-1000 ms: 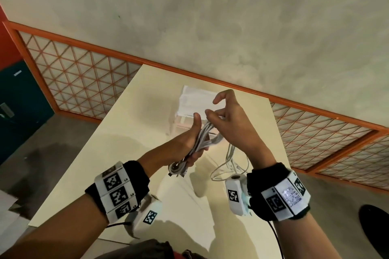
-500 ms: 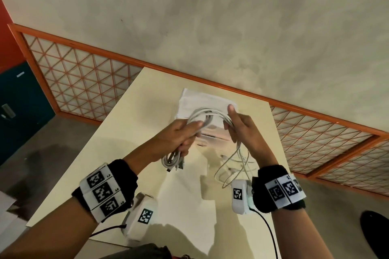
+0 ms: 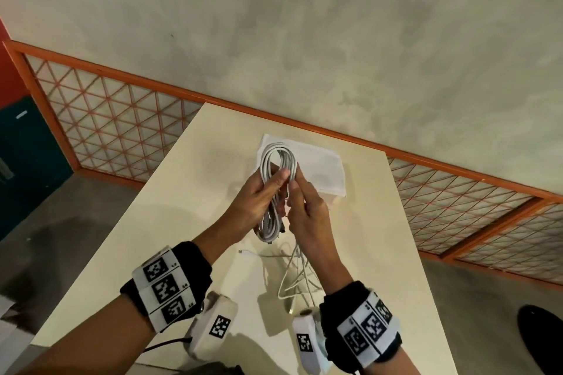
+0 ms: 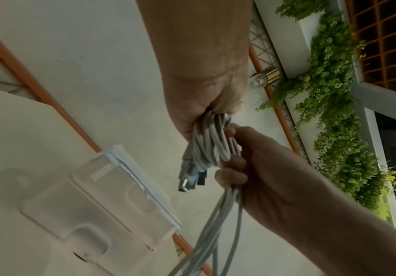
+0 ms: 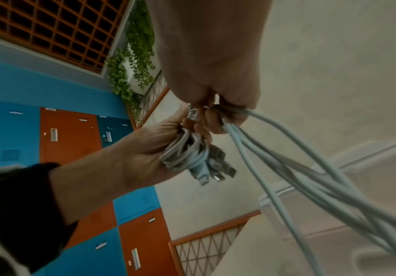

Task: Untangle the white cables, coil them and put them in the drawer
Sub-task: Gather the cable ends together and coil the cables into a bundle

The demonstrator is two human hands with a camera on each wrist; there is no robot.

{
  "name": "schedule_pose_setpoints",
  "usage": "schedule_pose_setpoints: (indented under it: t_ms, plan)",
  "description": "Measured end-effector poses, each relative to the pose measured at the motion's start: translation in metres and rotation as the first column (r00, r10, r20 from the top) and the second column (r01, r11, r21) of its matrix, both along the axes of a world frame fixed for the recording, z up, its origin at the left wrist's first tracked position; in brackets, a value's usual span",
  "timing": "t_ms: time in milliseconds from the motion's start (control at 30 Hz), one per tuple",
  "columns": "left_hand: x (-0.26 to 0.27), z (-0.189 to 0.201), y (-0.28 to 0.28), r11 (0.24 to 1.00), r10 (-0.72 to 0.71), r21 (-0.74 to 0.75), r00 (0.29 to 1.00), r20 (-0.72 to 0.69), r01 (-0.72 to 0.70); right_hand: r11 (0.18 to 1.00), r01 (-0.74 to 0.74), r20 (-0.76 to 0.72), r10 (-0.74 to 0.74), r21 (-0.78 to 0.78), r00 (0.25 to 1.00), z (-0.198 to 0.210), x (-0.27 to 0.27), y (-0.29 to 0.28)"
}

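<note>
A: Ok, quick pass. L hand (image 3: 259, 195) is wrapped round the coil of white cables (image 3: 275, 161), thumb across the strands, loop sticking up above the fist. Held in the air over the table (image 3: 189, 201).

B: R hand (image 3: 307, 210)?

A: Fingers curled on the loose cable strands (image 3: 297, 271), right against the L hand. Those strands drop from it down to the table, near the R wrist.

B: Wrist cams agree?

A: Yep. L wrist view: right hand's fingers (image 4: 233, 164) bent around the bundle, plug ends (image 4: 190, 179) poke out below the coil. R wrist view: left hand (image 5: 145, 149) clamped on the coil (image 5: 187, 155), connectors (image 5: 216, 171) hang off the bottom, loose strands (image 5: 298, 168) fan out toward the cam.

B: Drawer?

A: White drawer unit (image 3: 313, 167) at the far end of the table, just behind the hands. In L wrist view it's the translucent box (image 4: 112, 201). Can't tell if a drawer is open.

B: Any text, brands, labels?

A: Nothing readable on cables or box. Wrist bands (image 3: 166, 283) carry black/white square marker codes w/ tiny digits beside them, too small to read. Same type of marker on the white cam housings (image 3: 213, 323). Lockers (image 5: 69, 134) in R wrist view, blue and orange, have small label plates, text not legible.

B: Bkgd?

A: Grey plaster wall (image 3: 304, 39), orange-framed lattice panel (image 3: 106, 125) along its base, hanging green plants (image 4: 334, 112).
</note>
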State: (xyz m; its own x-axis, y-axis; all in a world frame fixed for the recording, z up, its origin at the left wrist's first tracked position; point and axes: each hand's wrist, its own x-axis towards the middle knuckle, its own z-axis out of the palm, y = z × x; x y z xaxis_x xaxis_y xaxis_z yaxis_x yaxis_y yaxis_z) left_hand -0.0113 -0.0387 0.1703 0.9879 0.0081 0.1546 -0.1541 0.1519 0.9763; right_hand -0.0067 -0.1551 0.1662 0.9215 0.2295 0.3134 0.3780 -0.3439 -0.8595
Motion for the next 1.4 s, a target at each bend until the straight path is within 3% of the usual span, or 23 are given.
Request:
schedule_pose_setpoints:
  t_ms: [267,467,667,767,867,967,1133,1400]
  plan:
    - [0.007,-0.006,0.006,0.998,0.036,-0.044,0.996,-0.085,-0.04,0.99,-0.068,-0.144,0.05,-0.124,0.988,0.006,-0.007,0.013]
    - [0.01,-0.013,0.01,0.988,0.156,0.028,0.981,-0.114,-0.154,0.924,-0.253,-0.266,0.177,-0.287,0.947,0.006,-0.007,0.008]
    - [0.018,-0.01,0.022,0.909,0.412,-0.019,0.903,-0.123,-0.417,0.937,-0.057,-0.076,0.032,-0.344,0.997,0.0,-0.012,0.008]
    - [0.019,-0.012,0.023,0.856,0.497,-0.078,0.855,-0.147,-0.511,0.946,-0.14,0.003,0.147,-0.291,0.989,0.001,-0.018,0.013]
    - [0.022,-0.017,0.023,0.845,0.485,-0.135,0.847,-0.218,-0.518,0.904,-0.339,-0.076,0.331,-0.26,0.941,0.001,-0.023,0.014]
    - [0.023,-0.014,0.019,0.841,0.382,-0.267,0.866,-0.321,-0.47,0.859,-0.42,-0.145,0.395,-0.291,0.907,-0.001,-0.023,0.008]
    - [0.025,-0.004,0.007,0.827,0.274,-0.38,0.888,-0.37,-0.414,0.762,-0.397,-0.165,0.367,-0.512,0.916,-0.005,-0.019,-0.007]
    - [0.024,-0.005,-0.028,0.793,0.347,-0.378,0.864,-0.365,-0.478,0.735,-0.378,-0.127,0.376,-0.563,0.918,-0.001,-0.016,-0.036]
